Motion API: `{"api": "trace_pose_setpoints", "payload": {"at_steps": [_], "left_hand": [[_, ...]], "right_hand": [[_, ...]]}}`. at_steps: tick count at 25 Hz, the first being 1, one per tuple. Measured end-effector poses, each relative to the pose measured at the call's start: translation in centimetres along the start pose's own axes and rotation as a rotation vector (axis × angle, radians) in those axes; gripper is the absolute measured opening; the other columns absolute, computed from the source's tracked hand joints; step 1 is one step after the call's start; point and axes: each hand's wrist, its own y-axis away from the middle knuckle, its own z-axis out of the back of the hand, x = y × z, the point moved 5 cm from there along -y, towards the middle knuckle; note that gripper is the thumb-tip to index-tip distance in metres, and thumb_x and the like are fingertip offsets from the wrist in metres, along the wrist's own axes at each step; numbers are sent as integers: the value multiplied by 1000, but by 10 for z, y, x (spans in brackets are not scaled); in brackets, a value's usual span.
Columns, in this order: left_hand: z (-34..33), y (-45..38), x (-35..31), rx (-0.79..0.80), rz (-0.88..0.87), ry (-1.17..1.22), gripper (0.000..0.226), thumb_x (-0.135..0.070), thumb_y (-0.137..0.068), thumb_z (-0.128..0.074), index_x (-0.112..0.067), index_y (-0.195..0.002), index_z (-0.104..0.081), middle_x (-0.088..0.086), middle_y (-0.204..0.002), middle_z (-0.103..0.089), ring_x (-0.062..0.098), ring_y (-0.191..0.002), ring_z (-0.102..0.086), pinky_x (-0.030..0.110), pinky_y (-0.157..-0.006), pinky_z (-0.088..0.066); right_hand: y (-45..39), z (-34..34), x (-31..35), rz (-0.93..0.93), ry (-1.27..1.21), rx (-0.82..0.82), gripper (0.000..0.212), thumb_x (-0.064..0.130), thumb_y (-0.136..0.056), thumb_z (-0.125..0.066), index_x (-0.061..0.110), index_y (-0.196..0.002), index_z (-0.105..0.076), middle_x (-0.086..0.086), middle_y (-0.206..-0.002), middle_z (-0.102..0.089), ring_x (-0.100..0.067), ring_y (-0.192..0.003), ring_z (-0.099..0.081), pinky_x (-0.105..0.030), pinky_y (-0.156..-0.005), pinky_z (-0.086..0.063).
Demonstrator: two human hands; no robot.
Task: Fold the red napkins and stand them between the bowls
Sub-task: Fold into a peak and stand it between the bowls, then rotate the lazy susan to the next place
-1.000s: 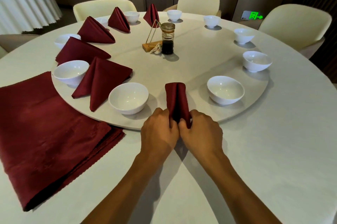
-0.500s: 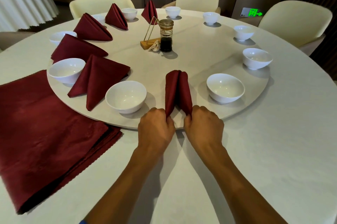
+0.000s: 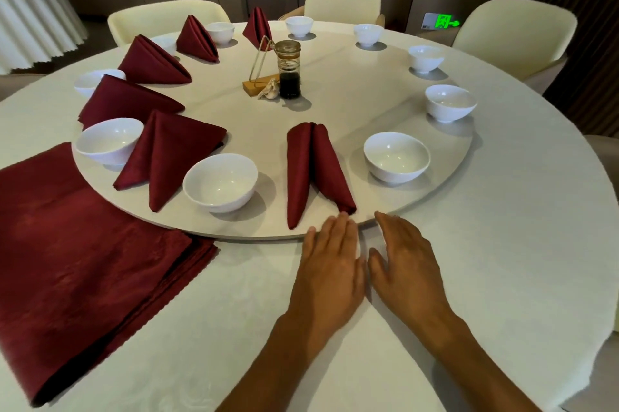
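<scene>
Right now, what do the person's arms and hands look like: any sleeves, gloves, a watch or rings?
Both forearms are bare as far as the picture shows, with no sleeves in view. The left hand and the right hand wear no gloves. No watch, bracelet or ring shows on the wrists or fingers that are visible. There are no markings, straps or cables on either arm.

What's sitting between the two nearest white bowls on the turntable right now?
In the head view, one folded red napkin stands between the near-left bowl and the near-right bowl, touching neither. Both hands are off it.
</scene>
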Motion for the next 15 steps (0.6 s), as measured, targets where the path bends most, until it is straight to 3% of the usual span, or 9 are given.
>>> {"api": "trace_pose_setpoints", "payload": {"at_steps": [2, 4, 8, 11, 15], "left_hand": [[-10, -1, 5, 67, 35, -36, 58, -37, -100, -25, -3, -134, -58, 13, -137, -58, 26, -128, -55, 52, -105, -43], [-11, 3, 12, 112, 21, -47, 59, -40, -96, -31, -5, -135, -57, 11, -138, -58, 23, -129, -54, 49, -107, -40], [5, 17, 33, 39, 19, -38, 55, -42, -96, -42, -5, -133, -59, 11, -137, -59, 23, -128, -55, 48, -107, -43], [25, 35, 62, 49, 85, -64, 57, -43, -95, -41, -7, -137, -56, 9, -143, -54, 22, -134, -49, 47, -111, -35], [49, 63, 104, 35, 220, -57, 71, -53, -91, -35, -8, -144, -47, 5, -152, -41, 19, -141, -37, 43, -114, -25]], "right_hand": [[0, 18, -13, 64, 160, -68, 51, 16, -84, -74, 6, -131, -58, -15, -127, -64, -35, -116, -61, -35, -101, -37], [-1, 34, -21, 72, 212, -86, 50, 12, -85, -72, 5, -132, -58, -16, -127, -64, -36, -118, -60, -41, -102, -40], [-18, 55, -38, 29, 201, -65, 47, 19, -94, -61, 6, -138, -52, -15, -135, -58, -33, -127, -53, -38, -108, -37], [-48, 62, -44, 64, 236, -38, 48, 22, -98, -55, 4, -141, -48, -17, -143, -51, -32, -134, -45, -37, -112, -32], [-79, 57, -63, 30, 330, 169, 62, 47, -101, -28, 12, -152, -32, -6, -161, -23, -23, -148, -23, -38, -117, -23]]}}
